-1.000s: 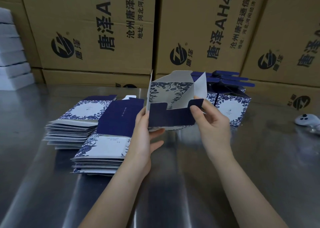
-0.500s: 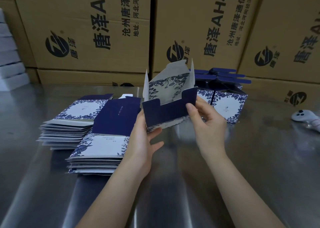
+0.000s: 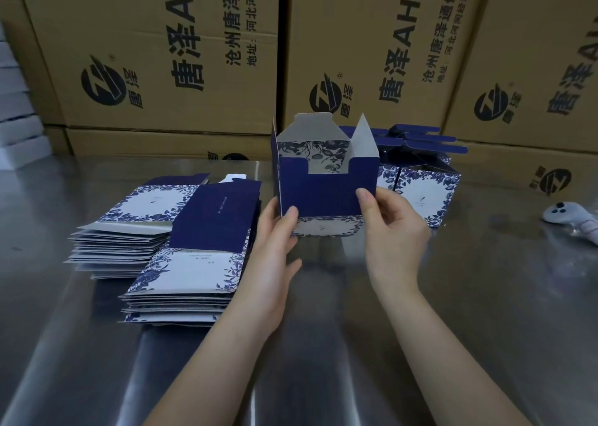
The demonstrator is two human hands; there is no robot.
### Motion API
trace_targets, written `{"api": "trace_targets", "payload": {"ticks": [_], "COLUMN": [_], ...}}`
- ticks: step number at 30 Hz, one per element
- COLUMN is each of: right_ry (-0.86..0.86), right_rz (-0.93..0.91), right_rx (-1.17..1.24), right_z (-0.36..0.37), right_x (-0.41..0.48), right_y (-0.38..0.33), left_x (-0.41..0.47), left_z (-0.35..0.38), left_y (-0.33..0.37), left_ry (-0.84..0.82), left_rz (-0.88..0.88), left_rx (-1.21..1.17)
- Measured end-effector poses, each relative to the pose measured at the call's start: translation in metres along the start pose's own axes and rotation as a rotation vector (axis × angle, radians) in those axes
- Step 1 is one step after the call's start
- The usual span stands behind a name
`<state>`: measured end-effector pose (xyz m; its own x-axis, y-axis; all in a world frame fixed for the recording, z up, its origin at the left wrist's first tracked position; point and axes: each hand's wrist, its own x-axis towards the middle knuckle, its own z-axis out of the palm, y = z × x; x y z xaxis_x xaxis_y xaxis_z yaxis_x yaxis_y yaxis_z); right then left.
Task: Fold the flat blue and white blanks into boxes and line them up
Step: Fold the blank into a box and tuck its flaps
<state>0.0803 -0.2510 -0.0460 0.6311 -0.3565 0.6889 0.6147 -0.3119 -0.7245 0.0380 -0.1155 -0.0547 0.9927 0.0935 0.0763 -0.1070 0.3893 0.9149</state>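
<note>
Steel table (image 3: 485, 296), both hands gripping half-folded box (image 3: 323, 192), interior empty

The left hand (image 3: 268, 257) and right hand (image 3: 391, 231) are bare, as are both forearms, with short, seemingly plain fingernails.

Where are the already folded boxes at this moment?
In the head view, the folded boxes stand on the metal table, right of centre, just behind the half-folded box and the right hand, before the brown cartons.

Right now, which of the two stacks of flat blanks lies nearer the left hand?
The front stack, topped by a dark blue panel, beside the left hand holding the box; the other stack lies farther left.
</note>
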Motion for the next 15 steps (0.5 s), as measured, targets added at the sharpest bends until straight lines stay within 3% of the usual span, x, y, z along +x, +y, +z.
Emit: {"api": "trace_targets", "payload": {"ticks": [5,15], "right_ry": [0.025,0.057], "right_rz": [-0.019,-0.090], "right_rx": [0.017,-0.034], "right_z": [-0.0011,0.0016], "right_x": [-0.0012,-0.0048], "right_y": [-0.0002,-0.0044], "left_x": [0.0031,-0.0019], "left_z": [-0.0027,0.0002], "left_y": [-0.0061,-0.0037], "left_ry": [0.085,0.214], "left_rz": [0.137,0.236], "left_rx": [0.121,0.240]}}
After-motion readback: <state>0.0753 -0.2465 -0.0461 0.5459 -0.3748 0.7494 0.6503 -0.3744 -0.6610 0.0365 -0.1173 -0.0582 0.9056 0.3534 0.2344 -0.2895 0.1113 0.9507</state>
